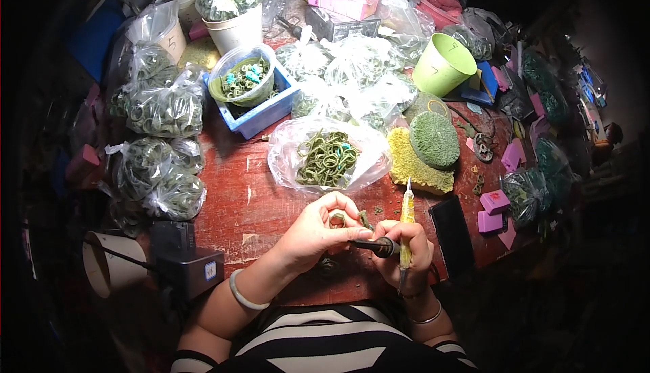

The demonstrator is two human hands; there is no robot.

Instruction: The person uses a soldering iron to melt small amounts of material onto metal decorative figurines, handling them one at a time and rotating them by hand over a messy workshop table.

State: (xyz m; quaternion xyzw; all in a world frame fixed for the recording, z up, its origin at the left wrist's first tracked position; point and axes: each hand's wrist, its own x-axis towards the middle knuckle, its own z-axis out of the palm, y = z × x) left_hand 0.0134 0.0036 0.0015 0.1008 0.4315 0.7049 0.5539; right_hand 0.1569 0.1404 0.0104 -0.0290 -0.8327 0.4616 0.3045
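Observation:
My left hand [313,232] is closed, pinching a small dull-green ring [337,220] between thumb and fingers. Another green piece [365,220] shows at the fingertips, between the two hands. In my right hand [418,250] is a pointed tool with a yellow-wrapped handle [407,214], standing nearly upright. The same hand also grips a dark, thick-handled tool [384,247], whose thin end reaches to my left thumb; whether it touches the ring I cannot tell. Just beyond my hands, an opened clear plastic bag [288,159] holds a heap of green rings [328,159].
Yellow and green bristly pads [423,173] lie beyond my right hand, near a black phone-like slab [452,237]. A blue bin [247,126] with a tub stands farther back, beside a green cup [443,65]. Filled bags [166,109] line the left; a black box [193,271] sits near-left.

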